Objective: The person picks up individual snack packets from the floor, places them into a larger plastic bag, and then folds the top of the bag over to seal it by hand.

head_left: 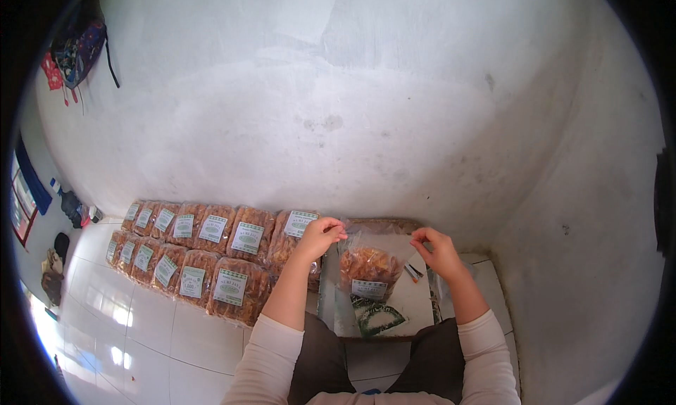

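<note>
My left hand (320, 235) and my right hand (435, 250) each pinch a top corner of a clear plastic bag (366, 268) between them. The bag holds orange-brown fried snacks and has a pale label low on its front. It stands upright over a white board (415, 303) in front of my knees. A green-patterned plastic wrapper (377, 317) lies on the board below the bag.
Two rows of several filled, labelled snack bags (201, 254) lie on the white tiled floor (141, 334) to my left, along a grey-white wall (338, 123). Small dark sticks (413, 271) rest on the board near my right hand. A bag (77, 46) hangs at upper left.
</note>
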The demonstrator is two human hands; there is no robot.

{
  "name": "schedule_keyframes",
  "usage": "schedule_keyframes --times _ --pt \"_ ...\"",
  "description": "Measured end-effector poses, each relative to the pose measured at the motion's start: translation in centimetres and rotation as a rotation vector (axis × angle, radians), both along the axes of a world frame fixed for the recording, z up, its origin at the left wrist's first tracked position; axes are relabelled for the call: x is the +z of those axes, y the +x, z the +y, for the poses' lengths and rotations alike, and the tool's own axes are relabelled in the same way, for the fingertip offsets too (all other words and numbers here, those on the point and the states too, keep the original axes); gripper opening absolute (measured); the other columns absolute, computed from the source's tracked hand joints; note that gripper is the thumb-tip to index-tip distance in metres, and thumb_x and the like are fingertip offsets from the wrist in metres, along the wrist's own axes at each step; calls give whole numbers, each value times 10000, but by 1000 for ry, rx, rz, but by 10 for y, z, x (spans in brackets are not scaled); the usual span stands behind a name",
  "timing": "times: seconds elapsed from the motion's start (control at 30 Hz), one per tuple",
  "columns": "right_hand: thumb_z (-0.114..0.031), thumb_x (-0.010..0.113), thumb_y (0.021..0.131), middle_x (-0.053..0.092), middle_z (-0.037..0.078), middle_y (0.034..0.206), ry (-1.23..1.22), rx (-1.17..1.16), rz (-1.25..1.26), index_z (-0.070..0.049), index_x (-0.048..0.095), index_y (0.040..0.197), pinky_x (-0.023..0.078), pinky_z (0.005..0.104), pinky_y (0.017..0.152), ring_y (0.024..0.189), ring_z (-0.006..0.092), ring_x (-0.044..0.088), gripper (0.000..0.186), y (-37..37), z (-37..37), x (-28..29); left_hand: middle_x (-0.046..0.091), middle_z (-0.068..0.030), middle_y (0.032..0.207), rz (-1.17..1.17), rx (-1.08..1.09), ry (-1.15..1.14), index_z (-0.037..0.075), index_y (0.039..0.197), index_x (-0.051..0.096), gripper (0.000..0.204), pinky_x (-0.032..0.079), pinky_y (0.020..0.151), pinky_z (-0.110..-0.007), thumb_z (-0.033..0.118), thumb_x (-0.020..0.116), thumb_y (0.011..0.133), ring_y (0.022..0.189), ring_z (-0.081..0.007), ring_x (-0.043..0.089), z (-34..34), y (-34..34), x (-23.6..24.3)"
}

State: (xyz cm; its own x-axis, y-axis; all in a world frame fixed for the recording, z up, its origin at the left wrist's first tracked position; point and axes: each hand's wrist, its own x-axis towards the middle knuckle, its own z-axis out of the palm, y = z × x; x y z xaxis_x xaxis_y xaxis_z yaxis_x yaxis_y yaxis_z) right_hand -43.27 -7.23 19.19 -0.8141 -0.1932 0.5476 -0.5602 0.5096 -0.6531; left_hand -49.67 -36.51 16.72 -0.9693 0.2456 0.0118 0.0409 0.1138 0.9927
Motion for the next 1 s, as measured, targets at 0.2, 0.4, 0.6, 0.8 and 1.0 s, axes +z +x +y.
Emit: schedule_keyframes --times 0.2,0.4,0.6,0.8,1.0 --pt "-129 716 754 639 42 875 -132 52 -281 -46 547 1139 474 299 748 782 148 607 429 -12 3 -29 624 -121 966 -7 8 -29 -36 1000 551 179 503 690 -260 106 487 914 821 -179 650 3 1 4" --pt "-175 687 797 686 78 843 -122 -12 -362 -20 686 903 469 263 736 771 121 604 188 -11 17 -19 620 -127 971 -6 49 0 -19 975 535 142 504 684 -264 92 465 922 804 -177 651 5 5 5" --pt "-172 675 809 689 81 813 -200 -10 -346 -3 690 889 469 253 726 751 98 595 188 -19 25 -20 631 -137 894 66 110 -18 -41 930 532 136 508 674 -274 83 477 914 792 -186 655 12 -3 -9" --pt "-168 676 807 690 82 824 -191 -29 -344 4 689 887 469 256 729 761 98 594 190 -16 29 -14 617 -128 917 80 108 -30 -21 950 523 127 505 718 -278 95 479 921 839 -189 641 18 3 0" --pt "-167 697 782 688 86 817 -114 -61 -367 6 687 883 469 268 749 783 123 610 201 -12 32 -15 630 -130 899 85 84 -77 -40 936 534 113 502 683 -272 54 490 892 830 -179 650 19 5 -2"
